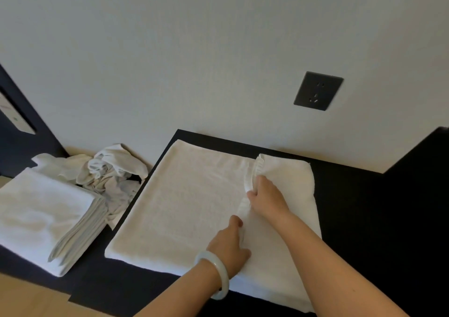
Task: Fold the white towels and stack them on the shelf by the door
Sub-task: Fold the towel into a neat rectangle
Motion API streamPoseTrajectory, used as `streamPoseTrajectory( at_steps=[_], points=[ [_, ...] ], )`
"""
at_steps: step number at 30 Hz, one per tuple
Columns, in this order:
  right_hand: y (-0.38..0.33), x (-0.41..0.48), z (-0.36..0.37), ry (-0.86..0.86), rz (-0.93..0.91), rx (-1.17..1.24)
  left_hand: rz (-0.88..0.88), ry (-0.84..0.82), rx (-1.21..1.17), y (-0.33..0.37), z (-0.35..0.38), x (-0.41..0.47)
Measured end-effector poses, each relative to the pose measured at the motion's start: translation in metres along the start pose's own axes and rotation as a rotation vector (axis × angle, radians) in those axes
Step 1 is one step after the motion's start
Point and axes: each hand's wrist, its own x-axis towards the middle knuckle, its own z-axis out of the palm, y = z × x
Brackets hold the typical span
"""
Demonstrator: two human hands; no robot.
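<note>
Left hand (229, 245) and right hand (266, 196) each pinch the folded edge of 1 white towel (189, 205) spread on the dark tabletop (359, 219); folded stack (46, 217) lies left.

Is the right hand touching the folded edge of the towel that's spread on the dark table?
Touching. The head view shows the right hand with its fingers curled around the towel's folded edge.
</note>
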Motion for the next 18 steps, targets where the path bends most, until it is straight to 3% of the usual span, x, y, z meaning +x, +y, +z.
streamPoseTrajectory(
  at_steps=[3, 7, 9, 12, 18],
  points=[
    [0.009, -0.014, 0.002, -0.012, -0.056, 0.071, 0.049, 0.093, 0.224, 0.004, -0.001, -0.002],
    [0.037, -0.053, -0.017, 0.233, -0.049, -0.045, 0.282, 0.247, 0.533, 0.022, 0.004, -0.004],
    [0.060, -0.074, -0.021, 0.240, 0.031, -0.167, 0.390, 0.184, 0.603, 0.033, 0.012, 0.002],
    [0.086, -0.090, -0.001, 0.034, 0.099, -0.217, 0.519, 0.095, 0.776, 0.043, 0.027, 0.027],
    [0.108, -0.098, 0.006, 0.007, 0.037, -0.226, 0.432, -0.009, 0.842, 0.018, 0.048, 0.051]
  ],
)
